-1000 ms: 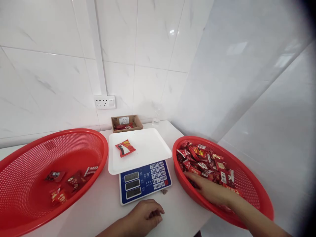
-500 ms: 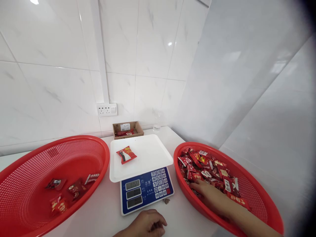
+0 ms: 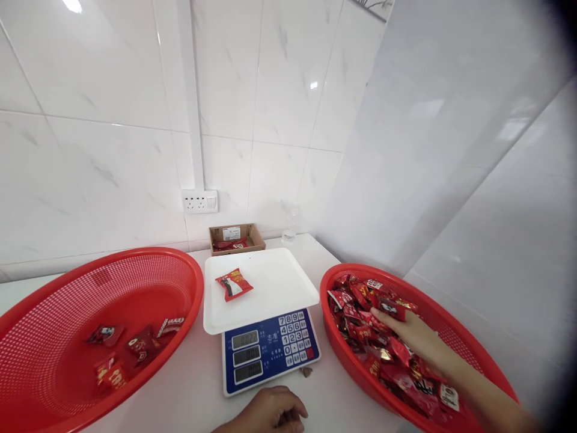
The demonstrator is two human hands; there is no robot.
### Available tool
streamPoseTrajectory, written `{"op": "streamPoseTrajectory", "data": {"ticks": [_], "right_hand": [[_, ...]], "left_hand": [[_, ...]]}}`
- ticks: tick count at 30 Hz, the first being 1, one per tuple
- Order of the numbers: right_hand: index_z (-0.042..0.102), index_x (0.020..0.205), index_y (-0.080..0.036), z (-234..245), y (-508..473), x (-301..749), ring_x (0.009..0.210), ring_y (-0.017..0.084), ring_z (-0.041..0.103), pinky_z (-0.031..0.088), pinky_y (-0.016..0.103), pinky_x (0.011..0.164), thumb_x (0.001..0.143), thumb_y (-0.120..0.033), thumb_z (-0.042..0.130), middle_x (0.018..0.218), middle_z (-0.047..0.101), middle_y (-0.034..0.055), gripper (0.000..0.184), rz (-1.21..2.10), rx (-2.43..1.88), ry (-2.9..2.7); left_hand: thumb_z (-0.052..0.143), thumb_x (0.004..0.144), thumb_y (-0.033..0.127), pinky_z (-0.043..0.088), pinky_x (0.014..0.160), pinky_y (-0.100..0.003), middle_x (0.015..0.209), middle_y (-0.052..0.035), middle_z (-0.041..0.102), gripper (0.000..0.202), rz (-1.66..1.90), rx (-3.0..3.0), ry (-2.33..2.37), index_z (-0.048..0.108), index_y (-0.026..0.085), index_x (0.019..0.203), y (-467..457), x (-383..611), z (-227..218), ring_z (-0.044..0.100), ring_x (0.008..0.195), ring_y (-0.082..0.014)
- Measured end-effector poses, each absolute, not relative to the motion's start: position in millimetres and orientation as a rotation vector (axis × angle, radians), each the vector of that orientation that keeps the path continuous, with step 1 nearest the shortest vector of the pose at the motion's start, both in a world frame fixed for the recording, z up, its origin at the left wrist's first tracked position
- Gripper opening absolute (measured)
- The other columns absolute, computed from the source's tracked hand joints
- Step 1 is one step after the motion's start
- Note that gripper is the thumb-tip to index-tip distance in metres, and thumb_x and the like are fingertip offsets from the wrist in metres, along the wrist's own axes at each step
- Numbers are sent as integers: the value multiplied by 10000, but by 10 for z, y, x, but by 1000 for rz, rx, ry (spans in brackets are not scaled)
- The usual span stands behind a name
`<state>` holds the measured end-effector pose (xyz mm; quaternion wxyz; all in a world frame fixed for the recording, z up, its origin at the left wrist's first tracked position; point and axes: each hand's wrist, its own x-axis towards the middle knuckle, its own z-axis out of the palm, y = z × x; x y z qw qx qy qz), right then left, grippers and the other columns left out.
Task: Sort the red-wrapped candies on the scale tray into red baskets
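My right hand (image 3: 408, 331) reaches into the right red basket (image 3: 331, 325), thumb and fingers closed on a dark red snack packet (image 3: 388, 308). Below and around it lie several red wrapped packets. Resting on the white table, my left hand (image 3: 273, 412) is loosely curled with nothing visible in it, just in front of the scale. A blue-and-white digital scale (image 3: 270, 349) stands between the baskets. On its white tray (image 3: 279, 288) lies one red packet (image 3: 234, 284) with a black-and-white figure. The fingertips of my right hand are partly hidden behind the packet.
At left stands another red perforated basket (image 3: 135, 258) with several packets at its bottom. Behind the scale are a small cardboard box (image 3: 256, 242) of red packets and a clear container (image 3: 289, 234). A small brown piece (image 3: 306, 372) lies by the scale. Tiled walls close off the back.
My right hand has moved up and deeper into the right basket, and a packet now shows in its grip. My left hand stays by the scale. The view has shifted slightly.
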<state>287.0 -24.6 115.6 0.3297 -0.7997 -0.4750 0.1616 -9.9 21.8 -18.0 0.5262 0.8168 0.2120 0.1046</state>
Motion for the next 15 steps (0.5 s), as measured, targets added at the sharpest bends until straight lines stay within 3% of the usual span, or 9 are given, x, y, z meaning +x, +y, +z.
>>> {"op": "streamPoseTrajectory", "data": {"ticks": [4,10,15], "right_hand": [[663,1013,-192,1273,-211,2876,853,290,674,540,374,737,687,-471,650,911,727,86,429,888,-1857,-700],[656,997,-215,1417,-62,2585,828,306,676,545,380,657,633,-424,700,902,728,86,422,889,-1699,-582],[666,941,-203,1406,203,2017,889,268,658,517,346,754,639,-453,689,852,729,49,393,800,-1605,-863]], "left_hand": [[555,732,243,472,641,-194,918,-73,637,280,247,1962,500,657,172,983,218,-89,-194,592,709,-126],[565,724,220,475,633,-196,916,-94,641,281,271,1956,530,667,142,974,177,-94,-165,590,688,-125],[577,725,241,474,655,-188,896,-66,639,288,310,1970,543,671,173,989,135,-121,-136,587,697,-116]]}}
